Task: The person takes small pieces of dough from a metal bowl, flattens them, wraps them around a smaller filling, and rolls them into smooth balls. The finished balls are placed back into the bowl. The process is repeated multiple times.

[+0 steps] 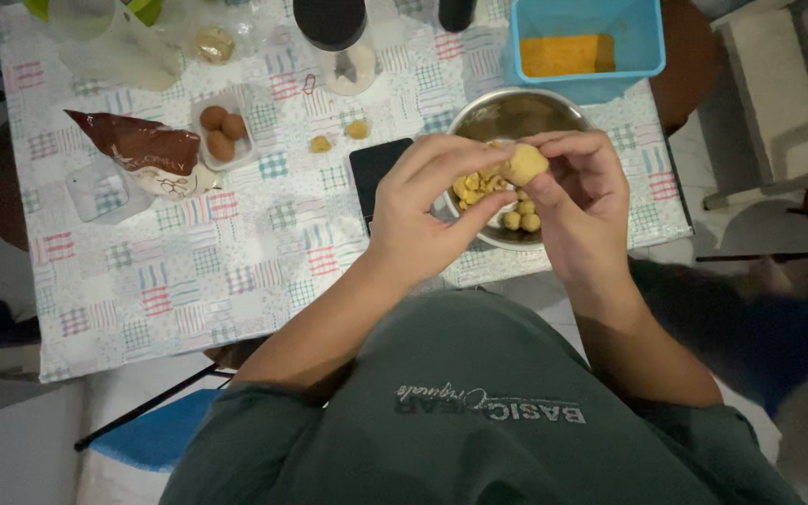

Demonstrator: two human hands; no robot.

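Dough ball [524,165] pinched between both hands above the metal bowl [493,120], so crumbs drop back in. Left hand [427,210] fingers curled round its 9 o'clock side, right hand [580,192] closed on the 3 o'clock side. Smaller dough balls [522,215] in the bowl at 6. Blue tub [584,45] at 12, dark phone [373,168] at 9, egg tray [221,131] further out at 9.
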